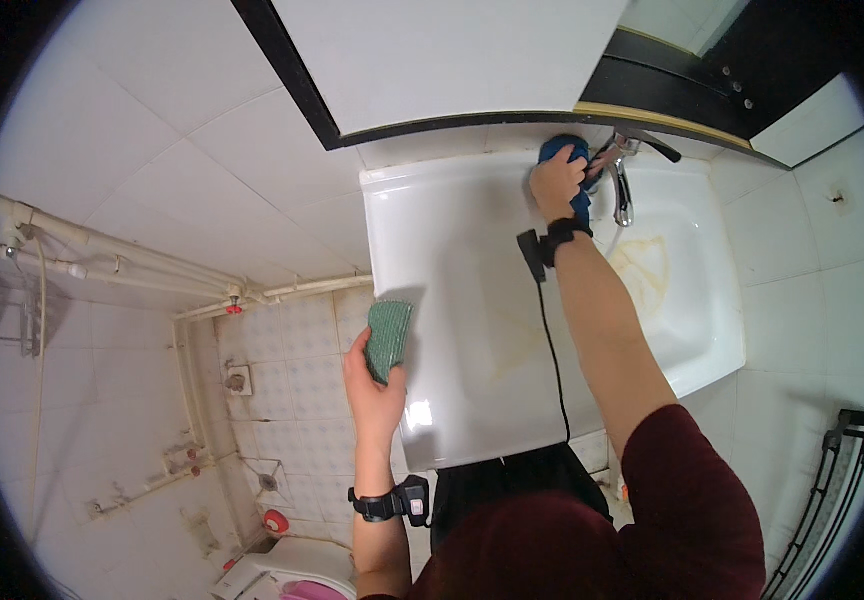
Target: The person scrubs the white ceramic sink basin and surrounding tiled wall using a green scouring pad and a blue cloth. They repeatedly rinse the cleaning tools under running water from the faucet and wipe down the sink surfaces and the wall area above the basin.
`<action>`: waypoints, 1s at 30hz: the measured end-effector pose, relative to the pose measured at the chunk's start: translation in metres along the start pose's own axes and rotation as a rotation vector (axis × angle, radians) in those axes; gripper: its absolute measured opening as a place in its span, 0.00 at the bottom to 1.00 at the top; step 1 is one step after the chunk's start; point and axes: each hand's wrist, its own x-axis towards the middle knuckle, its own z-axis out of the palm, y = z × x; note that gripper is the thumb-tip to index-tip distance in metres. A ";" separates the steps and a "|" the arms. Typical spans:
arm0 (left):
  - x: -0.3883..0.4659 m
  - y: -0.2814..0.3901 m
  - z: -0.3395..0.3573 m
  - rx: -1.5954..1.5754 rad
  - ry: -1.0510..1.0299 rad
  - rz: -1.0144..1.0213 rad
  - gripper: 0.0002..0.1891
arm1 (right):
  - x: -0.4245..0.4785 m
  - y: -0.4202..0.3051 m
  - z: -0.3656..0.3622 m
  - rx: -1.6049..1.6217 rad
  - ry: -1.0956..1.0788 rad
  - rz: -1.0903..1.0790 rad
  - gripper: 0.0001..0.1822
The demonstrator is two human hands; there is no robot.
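My left hand (376, 390) grips a green ribbed scrubbing sponge (388, 339) by its lower end, over the left edge of the white ceramic washbasin (469, 285). At the back of the basin, my right hand (558, 184) presses a dark blue cloth (565, 146) against the ledge, just left of the chrome faucet (622, 187). Part of the cloth hangs below the fingers and some of it lies behind the faucet's base. Yellowish stains (646, 262) mark the bowl to the right of my forearm.
A black-framed mirror cabinet (462, 67) overhangs the basin's back edge. A black cable (552, 352) runs from my right wrist strap towards my body. Pipes with a red valve handle (234, 307) line the left wall. A white toilet (312, 559) stands at lower left, a black folding rack (814, 495) at right.
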 end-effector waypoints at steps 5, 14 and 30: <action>-0.004 -0.027 0.000 -0.031 0.022 -0.044 0.30 | -0.044 -0.059 0.020 0.129 -0.113 0.029 0.33; 0.015 -0.003 0.013 -0.097 -0.029 -0.060 0.29 | -0.135 -0.083 0.031 0.089 -0.293 -0.691 0.17; 0.019 0.028 0.030 -0.047 -0.130 0.085 0.29 | -0.100 0.120 -0.028 -0.087 -0.396 0.120 0.20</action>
